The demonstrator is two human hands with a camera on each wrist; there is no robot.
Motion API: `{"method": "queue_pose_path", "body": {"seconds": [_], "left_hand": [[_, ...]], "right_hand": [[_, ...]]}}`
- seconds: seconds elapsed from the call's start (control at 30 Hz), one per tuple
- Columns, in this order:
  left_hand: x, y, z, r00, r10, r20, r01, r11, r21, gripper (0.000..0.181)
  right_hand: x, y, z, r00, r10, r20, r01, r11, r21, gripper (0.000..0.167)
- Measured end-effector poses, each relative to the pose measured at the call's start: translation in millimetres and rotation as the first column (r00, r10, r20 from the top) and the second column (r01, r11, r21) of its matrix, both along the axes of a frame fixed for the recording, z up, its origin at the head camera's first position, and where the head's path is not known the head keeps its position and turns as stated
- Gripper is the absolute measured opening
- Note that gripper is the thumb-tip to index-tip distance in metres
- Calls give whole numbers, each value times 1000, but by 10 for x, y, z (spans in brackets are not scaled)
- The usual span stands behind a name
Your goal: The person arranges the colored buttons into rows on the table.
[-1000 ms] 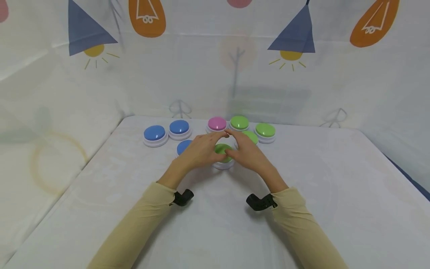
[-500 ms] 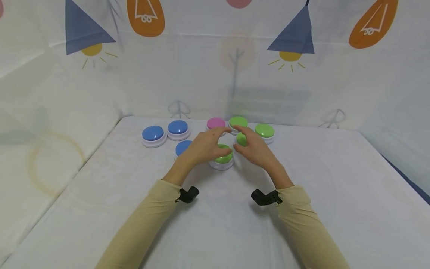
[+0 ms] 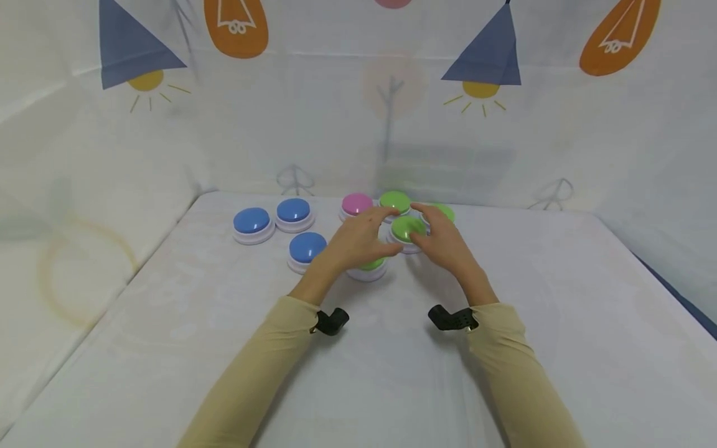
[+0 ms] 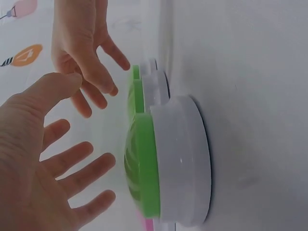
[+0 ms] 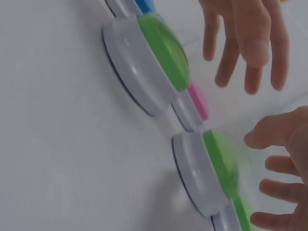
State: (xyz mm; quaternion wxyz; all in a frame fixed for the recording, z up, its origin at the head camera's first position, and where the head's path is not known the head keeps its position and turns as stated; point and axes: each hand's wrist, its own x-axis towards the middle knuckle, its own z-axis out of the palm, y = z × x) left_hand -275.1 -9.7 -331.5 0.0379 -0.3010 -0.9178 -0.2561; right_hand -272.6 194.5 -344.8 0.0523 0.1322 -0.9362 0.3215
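Buttons, green, face dome-up near the left-hand grip and right-hand grip, both spread apart.

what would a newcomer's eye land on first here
Probably the left hand and right hand, poised with fingers spread above some of the green buttons toward the back of the white table. Next come the three blue buttons to the left and the lone pink button at the back. Behind, printed orange bulbs stand out high on the pale cloth.
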Motion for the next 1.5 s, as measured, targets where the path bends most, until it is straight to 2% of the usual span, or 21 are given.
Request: {"method": "queue_pose_path", "body": {"seconds": [0.13, 0.27, 0.4, 0.53, 0.7, 0.93, 1.17, 1.5], "left_hand": [[-34, 86, -35, 1000, 4, -11, -4, 1000, -10, 68], [-54, 175, -92, 999, 16, -49, -20, 997, -77, 69], [-55, 250, -161, 995, 64, -71, -73, 987, -140, 69], [-63, 328, -224, 990, 119, -75, -130, 977, -172, 68], [-78, 425, -270, 984, 159, -78, -172, 965, -200, 71], [-91, 517, -306, 974, 216, -69, -226, 950, -218, 71], [-133, 519, -361, 967, 250, -46, -254, 945, -206, 68], [-175, 512, -371, 968, 245, -54, -251, 949, -192, 61]], "right_hand": [[-42, 84, -59, 1000, -13, -16, 13, 1000, -21, 59], [-72, 133, -109, 1000, 1, -27, -2, 999, -54, 57], [-107, 141, -161, 999, 23, -23, -24, 998, -52, 55], [-141, 138, -206, 999, 35, -20, -36, 998, -43, 53], [-155, 129, -237, 998, 50, -37, -52, 998, -34, 53], [-165, 84, -277, 998, 53, -37, -55, 997, -50, 53], [-187, 73, -301, 997, 69, -35, -71, 996, -55, 53], [-159, 40, -293, 997, 63, -52, -64, 997, -31, 52]]}}
